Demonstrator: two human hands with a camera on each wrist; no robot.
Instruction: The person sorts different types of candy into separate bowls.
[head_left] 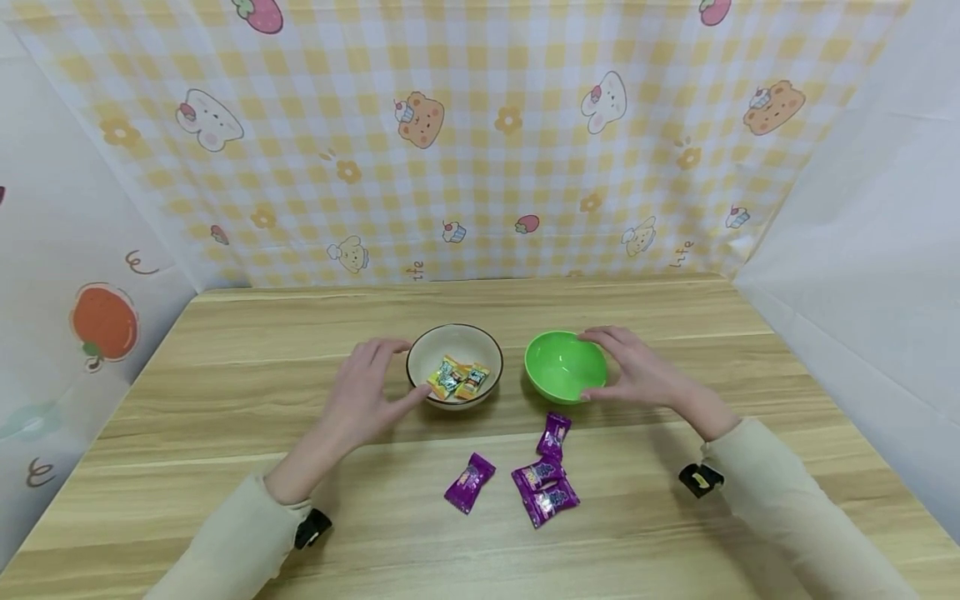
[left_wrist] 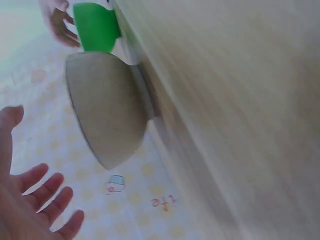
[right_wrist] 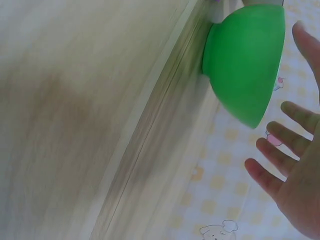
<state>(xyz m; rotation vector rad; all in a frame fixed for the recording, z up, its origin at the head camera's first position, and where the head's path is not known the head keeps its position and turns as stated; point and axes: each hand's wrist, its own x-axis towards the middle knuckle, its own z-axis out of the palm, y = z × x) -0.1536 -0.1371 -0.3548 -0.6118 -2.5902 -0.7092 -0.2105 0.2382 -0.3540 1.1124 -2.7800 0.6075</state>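
A cream bowl with a dark rim [head_left: 455,327] stands on the table, with several yellow-wrapped candies [head_left: 459,378] inside. At its left side is my left hand [head_left: 369,392], thumb and fingers spread; the left wrist view shows a gap between this hand and the cream bowl [left_wrist: 102,107]. To the right stands a green bowl [head_left: 564,367] with nothing in it. My right hand [head_left: 636,371] is spread at that bowl's right side. In the right wrist view its straight fingers [right_wrist: 287,137] are apart from the green bowl [right_wrist: 245,62].
Several purple-wrapped candies lie in front of the bowls: a single purple candy [head_left: 470,483] on the left and a cluster of purple candies [head_left: 551,502] on the right. A checked cloth [head_left: 480,183] hangs behind the wooden table [head_left: 247,367]. White cloth [head_left: 855,208] hangs at both sides.
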